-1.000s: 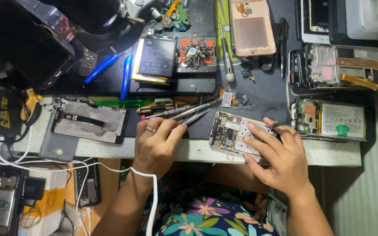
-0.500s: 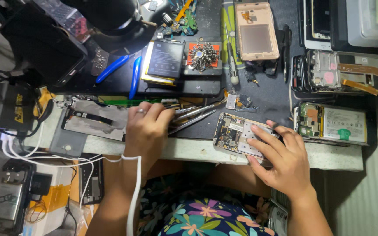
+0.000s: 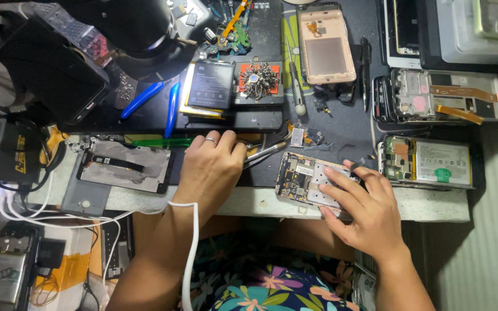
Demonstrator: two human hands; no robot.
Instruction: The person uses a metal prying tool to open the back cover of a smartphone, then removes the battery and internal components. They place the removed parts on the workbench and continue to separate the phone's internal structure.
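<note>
My left hand (image 3: 211,167) rests on the bench with its fingers curled over a bunch of metal tweezers (image 3: 263,152) whose tips stick out to the right. A ring shows on one finger. My right hand (image 3: 364,210) lies on an opened phone (image 3: 301,178) at the front edge of the bench, fingers spread over its metal shield plate and holding it down. The phone's circuit board is exposed at its left end. The dark work mat (image 3: 341,129) lies under both.
A black battery (image 3: 210,85) and a pile of screws (image 3: 259,80) sit behind my left hand. Other opened phones (image 3: 427,161) lie to the right, a rose-gold back cover (image 3: 325,46) at the back, a grey phone frame (image 3: 125,167) to the left. A white cable (image 3: 188,253) crosses my left forearm.
My left hand has shifted left and forward over the tweezers, closing around them. My right hand stays on the opened phone. The view has moved slightly.
</note>
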